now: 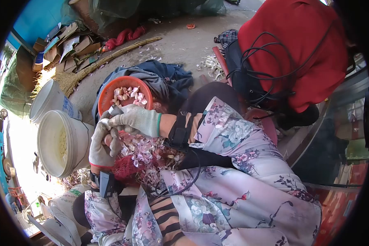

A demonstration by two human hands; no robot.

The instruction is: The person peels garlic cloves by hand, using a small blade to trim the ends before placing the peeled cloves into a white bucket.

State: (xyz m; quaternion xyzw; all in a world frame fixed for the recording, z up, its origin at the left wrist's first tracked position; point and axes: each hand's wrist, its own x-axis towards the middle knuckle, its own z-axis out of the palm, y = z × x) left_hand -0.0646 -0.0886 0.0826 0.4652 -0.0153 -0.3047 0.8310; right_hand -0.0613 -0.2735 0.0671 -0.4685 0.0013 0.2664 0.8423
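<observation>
My left hand [103, 147], in a whitish glove with a red cuff, is closed around a pinkish garlic clove [108, 140], which shows between its fingers. My right hand [136, 119], gloved with a green cuff, meets it at the fingertips. Its fingers are pinched together, and a small grey piece [115, 110] sticks out by them; what it is I cannot make out. Just behind the hands, an orange-red basket [103, 95] holds several garlic cloves [127, 93]. Beneath them lie loose garlic skins [141, 151] and red netting [127, 170] on my lap.
Two white buckets stand on the left; the nearer bucket [47, 141] has pale peeled cloves inside. A straw broom [71, 80] lies by stacked cardboard [65, 47]. Dark cloth [172, 78] sits behind the basket. A red cloth [293, 45] and black cables [254, 74] are at right.
</observation>
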